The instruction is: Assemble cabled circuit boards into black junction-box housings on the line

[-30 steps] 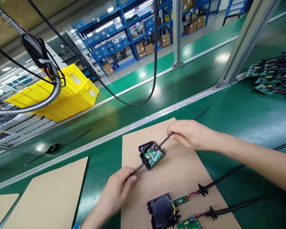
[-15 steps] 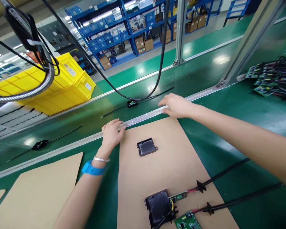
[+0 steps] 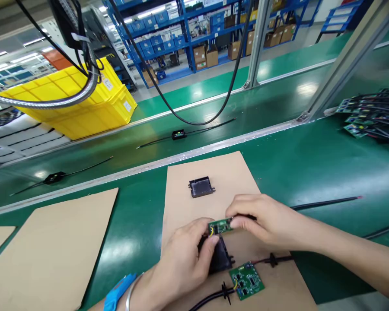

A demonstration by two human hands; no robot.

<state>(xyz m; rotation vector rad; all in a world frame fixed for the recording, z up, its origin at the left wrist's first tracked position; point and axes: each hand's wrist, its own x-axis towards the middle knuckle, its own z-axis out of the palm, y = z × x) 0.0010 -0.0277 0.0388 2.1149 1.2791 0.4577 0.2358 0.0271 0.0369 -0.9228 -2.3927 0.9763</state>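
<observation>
A small green circuit board (image 3: 221, 226) with a yellow wire is held up over the cardboard sheet. My left hand (image 3: 188, 255) pinches its left end; whether those fingers also touch the black plastic case (image 3: 221, 255) under them I cannot tell. At the board's right end, my right hand (image 3: 266, 220) is closed on the board and the black cable leaving it. A second green circuit board (image 3: 247, 280) with black cables lies on the cardboard near the front. Farther back rests another black plastic case (image 3: 201, 187), its open side up.
The cardboard sheet (image 3: 181, 203) lies on the green bench, with another cardboard sheet (image 3: 61, 246) to the left. A metal rail (image 3: 194, 151) borders the belt, where two cabled modules lie. Wired boards (image 3: 372, 112) are heaped at right; a yellow crate (image 3: 100, 108) stands back left.
Both hands have come back from the metal rail to the front of the cardboard and taken hold of a circuit board, which is now raised. The other board has shifted slightly.
</observation>
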